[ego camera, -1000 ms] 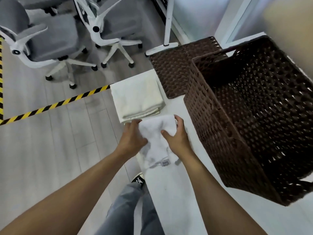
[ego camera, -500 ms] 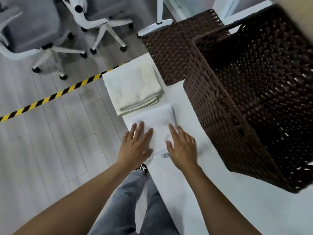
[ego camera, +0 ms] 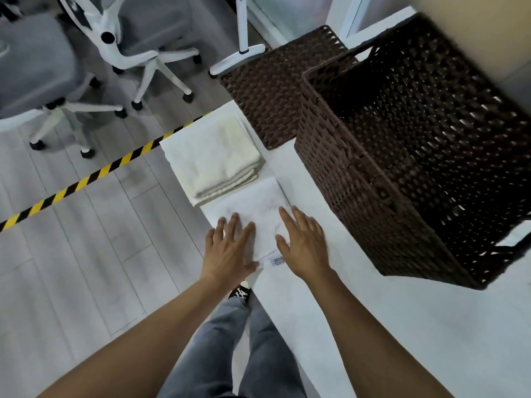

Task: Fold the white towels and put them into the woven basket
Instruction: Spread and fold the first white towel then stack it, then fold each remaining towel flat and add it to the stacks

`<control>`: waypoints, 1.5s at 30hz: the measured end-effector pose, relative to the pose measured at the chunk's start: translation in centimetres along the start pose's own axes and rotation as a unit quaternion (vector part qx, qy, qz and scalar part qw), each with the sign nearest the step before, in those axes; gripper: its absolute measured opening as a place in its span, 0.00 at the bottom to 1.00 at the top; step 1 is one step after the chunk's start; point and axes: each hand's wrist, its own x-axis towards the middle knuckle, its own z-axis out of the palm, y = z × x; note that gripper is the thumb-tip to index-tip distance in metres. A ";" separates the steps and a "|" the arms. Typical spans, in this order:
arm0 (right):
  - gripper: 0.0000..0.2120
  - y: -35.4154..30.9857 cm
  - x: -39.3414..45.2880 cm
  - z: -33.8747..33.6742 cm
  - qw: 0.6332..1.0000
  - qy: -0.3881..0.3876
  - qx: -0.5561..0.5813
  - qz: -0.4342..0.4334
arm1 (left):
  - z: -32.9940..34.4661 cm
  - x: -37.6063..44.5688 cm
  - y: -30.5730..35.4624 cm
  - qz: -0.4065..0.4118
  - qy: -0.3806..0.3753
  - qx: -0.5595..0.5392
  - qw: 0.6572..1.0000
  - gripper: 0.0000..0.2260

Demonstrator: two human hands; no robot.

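Both hands, the left hand (ego camera: 230, 248) and the right hand (ego camera: 306, 245), lie flat with straight fingers on the folded white towel (ego camera: 258, 208) (tag showing). It sits on the worktop (ego camera: 373, 326), beside the woven basket (ego camera: 402, 156).

One view only, from a camera on the person's head, wide-angle, looking forward and steeply down over the edge of a white table (ego camera: 402, 326). It sits close: both forearms enter from the bottom of the frame and the left hand (ego camera: 230, 251) and right hand (ego camera: 306, 245) land near the centre. The woven basket (ego camera: 416, 156) fills the right side, seen from above into its interior. The floor takes the left half, with office chairs (ego camera: 86, 61) in the upper left. Straight lines bow towards the frame edges. The person's own legs (ego camera: 230, 354) show at bottom centre.
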 end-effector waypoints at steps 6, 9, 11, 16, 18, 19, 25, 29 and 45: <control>0.27 -2.3 -2.1 -2.7 0.995 0.067 0.047 0.061 | -3.2 -0.2 1.0 0.101 0.109 -0.023 0.989 0.28; 0.25 -2.7 -3.6 -4.4 0.988 0.116 0.059 0.086 | -5.0 -0.3 2.0 0.143 0.160 -0.036 0.976 0.23; 0.24 -2.7 -4.7 -5.7 0.981 0.148 0.068 0.104 | -6.0 -0.6 3.0 0.178 0.186 -0.037 0.966 0.21; 0.25 -2.4 -8.4 -8.2 0.959 0.231 0.061 0.151 | -8.0 -1.5 6.3 0.256 0.204 -0.058 0.943 0.18; 0.24 -1.9 -10.3 -8.9 0.948 0.255 0.065 0.177 | -8.4 -2.0 7.9 0.289 0.210 -0.068 0.932 0.17; 0.24 -1.6 -11.3 -9.2 0.943 0.266 0.068 0.190 | -8.6 -2.4 8.7 0.304 0.212 -0.071 0.926 0.17; 0.24 1.6 -17.3 -10.5 0.915 0.306 0.087 0.249 | -8.0 -4.4 14.8 0.390 0.207 -0.077 0.894 0.17; 0.24 5.0 -20.8 -11.3 0.901 0.327 0.093 0.271 | -6.8 -5.8 19.3 0.421 0.209 -0.075 0.880 0.16; 0.24 25.6 -31.1 -13.1 0.894 0.306 0.150 0.290 | 0.7 -8.4 39.8 0.406 0.140 -0.055 0.901 0.17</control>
